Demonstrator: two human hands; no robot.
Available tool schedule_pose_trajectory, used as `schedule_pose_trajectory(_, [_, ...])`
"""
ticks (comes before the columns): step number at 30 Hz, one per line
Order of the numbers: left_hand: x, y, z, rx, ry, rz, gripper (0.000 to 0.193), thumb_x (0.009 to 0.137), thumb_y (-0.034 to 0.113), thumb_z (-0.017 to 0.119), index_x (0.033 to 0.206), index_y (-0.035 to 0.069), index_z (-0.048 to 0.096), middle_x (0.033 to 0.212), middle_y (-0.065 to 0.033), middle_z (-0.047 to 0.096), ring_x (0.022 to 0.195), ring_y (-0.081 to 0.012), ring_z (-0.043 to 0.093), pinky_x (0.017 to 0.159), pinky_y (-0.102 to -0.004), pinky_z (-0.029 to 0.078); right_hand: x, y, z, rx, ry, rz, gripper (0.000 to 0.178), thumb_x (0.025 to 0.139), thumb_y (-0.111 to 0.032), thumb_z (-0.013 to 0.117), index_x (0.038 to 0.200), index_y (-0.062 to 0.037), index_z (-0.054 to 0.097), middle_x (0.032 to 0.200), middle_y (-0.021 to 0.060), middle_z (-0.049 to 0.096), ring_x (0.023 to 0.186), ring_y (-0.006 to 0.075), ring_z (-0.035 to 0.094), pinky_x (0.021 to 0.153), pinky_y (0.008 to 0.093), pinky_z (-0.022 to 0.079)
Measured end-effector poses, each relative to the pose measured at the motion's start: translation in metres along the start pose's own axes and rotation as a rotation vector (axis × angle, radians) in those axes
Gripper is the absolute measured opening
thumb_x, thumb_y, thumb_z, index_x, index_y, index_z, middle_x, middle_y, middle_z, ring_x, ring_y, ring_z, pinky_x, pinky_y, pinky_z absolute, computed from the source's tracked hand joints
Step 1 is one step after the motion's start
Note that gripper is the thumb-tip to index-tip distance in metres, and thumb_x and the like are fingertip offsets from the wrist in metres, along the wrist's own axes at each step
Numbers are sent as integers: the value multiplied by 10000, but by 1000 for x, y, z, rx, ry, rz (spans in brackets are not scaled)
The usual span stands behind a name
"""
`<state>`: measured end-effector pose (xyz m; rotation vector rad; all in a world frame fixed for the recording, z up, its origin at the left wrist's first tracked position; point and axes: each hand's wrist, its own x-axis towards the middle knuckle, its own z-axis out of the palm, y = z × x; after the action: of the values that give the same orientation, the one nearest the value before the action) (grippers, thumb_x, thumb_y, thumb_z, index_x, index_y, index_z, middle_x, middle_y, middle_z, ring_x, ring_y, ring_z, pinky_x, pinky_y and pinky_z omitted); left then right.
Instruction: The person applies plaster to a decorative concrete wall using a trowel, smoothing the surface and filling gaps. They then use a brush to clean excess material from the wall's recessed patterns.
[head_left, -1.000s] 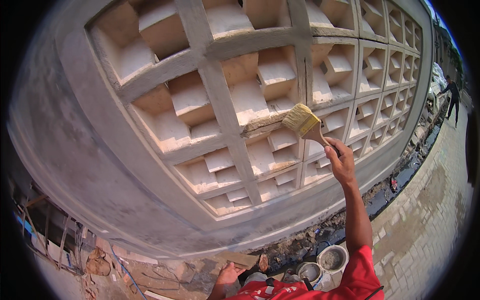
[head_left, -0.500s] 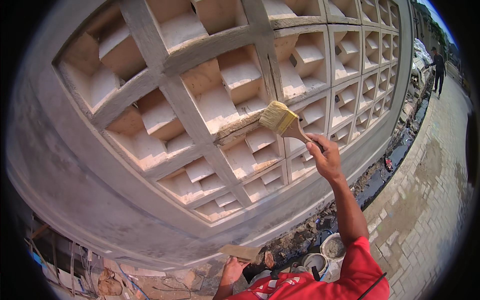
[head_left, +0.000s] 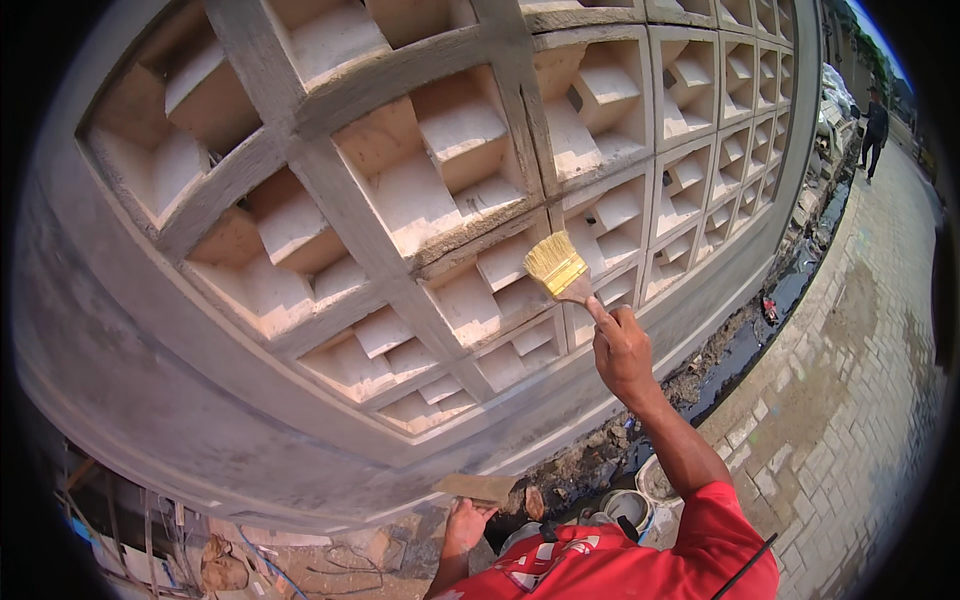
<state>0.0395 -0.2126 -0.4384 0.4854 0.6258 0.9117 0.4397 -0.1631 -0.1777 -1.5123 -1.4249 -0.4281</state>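
Observation:
My right hand (head_left: 622, 355) is wrapped round the handle of a wide paintbrush (head_left: 560, 265) with pale yellow bristles. Its bristle tips lie over the joint between the hollow blocks of the breeze-block wall (head_left: 385, 250); whether they touch it I cannot tell. Low in the view, my left hand (head_left: 466, 524) grips a flat tan board (head_left: 478, 488) by its edge, close to the foot of the wall. Rough mortar shows along the ledge under one of the middle blocks.
Two buckets (head_left: 628, 508) stand by my body at the lower right. A dark, wet ditch (head_left: 735, 365) runs along the wall, with a paved path (head_left: 830, 410) beyond it. Rubble, cables and sticks lie at lower left. Another person (head_left: 874, 135) is far up the path.
The brush in my right hand has moved down a little and turned, showing its broad side. The left hand and board have hardly moved. The view has shifted slightly.

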Motion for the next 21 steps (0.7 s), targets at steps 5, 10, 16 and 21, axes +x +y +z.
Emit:
schedule_pose_trajectory(5, [-14,-5,-12,-25,34,-9,464,946,305,622,1361,148,489,1371,-97,562,1275,-299,520,1085,-535,364,-13,-4,-36,176,2,110,505,830,55,623,1318,-75,593,805,161,565,669,304,602,630,386,493])
schedule_pose_trajectory(10, [-10,-5,-16,2,24,-39,478,949,319,613,1370,138,476,1374,-101,561,1280,-300,519,1093,-531,359,41,-11,-41,375,106,75,431,874,27,600,1303,-13,585,984,234,663,861,350,677,742,350,514])
schedule_pose_trajectory(16, [-5,-8,-11,-8,-33,34,469,947,318,615,1363,139,490,1378,-99,561,1284,-304,519,1092,-530,361,-11,24,-32,319,-278,396,380,897,-21,585,1276,9,598,1148,280,643,1038,384,665,864,344,508])
schedule_pose_trajectory(21, [-17,-13,-15,-48,26,12,469,943,320,621,1357,141,495,1393,-89,548,1303,-306,496,1092,-540,357,0,14,-62,441,-236,391,385,920,-67,582,1296,16,590,1033,197,713,879,248,704,777,321,514])
